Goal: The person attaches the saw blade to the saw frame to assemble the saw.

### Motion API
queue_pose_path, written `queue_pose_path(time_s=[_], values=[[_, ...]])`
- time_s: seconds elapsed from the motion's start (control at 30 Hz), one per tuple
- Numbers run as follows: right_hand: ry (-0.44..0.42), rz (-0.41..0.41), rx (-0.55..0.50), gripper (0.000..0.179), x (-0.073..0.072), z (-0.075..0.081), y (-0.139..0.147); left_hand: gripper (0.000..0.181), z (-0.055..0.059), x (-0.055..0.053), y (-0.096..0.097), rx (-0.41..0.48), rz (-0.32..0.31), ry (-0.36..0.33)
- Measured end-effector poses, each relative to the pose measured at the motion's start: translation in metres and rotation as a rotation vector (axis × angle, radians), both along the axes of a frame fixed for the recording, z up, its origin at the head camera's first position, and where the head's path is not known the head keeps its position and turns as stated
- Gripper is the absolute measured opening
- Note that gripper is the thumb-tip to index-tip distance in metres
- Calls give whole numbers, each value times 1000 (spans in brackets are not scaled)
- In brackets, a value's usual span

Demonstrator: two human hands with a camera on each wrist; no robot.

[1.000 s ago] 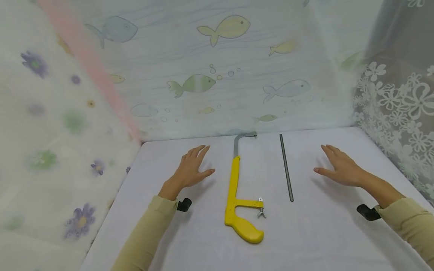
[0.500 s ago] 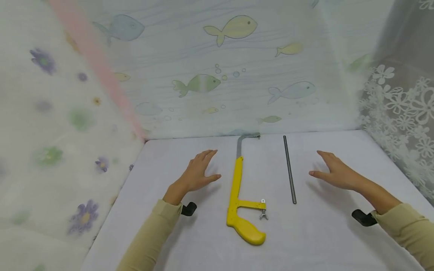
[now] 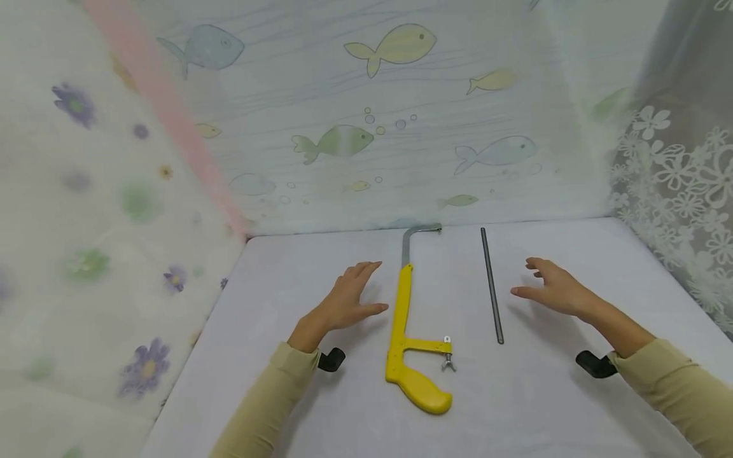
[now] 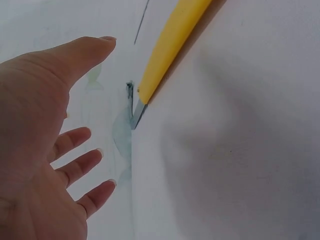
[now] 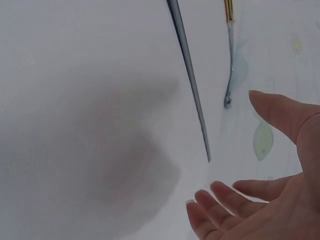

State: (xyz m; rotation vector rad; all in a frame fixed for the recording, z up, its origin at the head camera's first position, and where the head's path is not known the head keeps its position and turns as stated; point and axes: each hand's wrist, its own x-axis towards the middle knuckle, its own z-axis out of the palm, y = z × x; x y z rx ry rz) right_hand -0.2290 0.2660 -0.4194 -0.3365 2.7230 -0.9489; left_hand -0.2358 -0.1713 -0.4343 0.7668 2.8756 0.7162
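A hacksaw frame with a yellow body and handle lies on the white table; its grey steel front arm bends right at the far end, and a wing nut sits by the handle. To its right lies a thin dark grey rod-like strip, possibly the saw blade. My left hand hovers left of the yellow frame, thumb and fingers spread, holding nothing. My right hand hovers right of the dark strip, fingers relaxed with nothing in them. In the left wrist view the yellow frame passes beyond the thumb.
A white cloth covers the table. Behind it hangs a curtain printed with fish, with a flowered sheet on the left and a lace-patterned curtain on the right. Black camera mounts stick out at both wrists.
Both hands have moved inward, the left toward the hacksaw frame and the right toward the dark strip. The right fingers have curled slightly. The tools lie unmoved while the view shifts a little.
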Motion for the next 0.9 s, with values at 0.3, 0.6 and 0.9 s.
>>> queue_pose_path(time_s=[0.3, 0.6, 0.9], values=[[39, -64, 0, 72, -2, -10, -20, 82, -6, 11, 5, 24, -17, -85], [66, -87, -8, 54, -3, -18, -30, 75, -9, 21, 18, 34, -70, -122], [30, -127, 2, 45, 0, -21, -33, 57, -17, 27, 37, 0, -146, -121]])
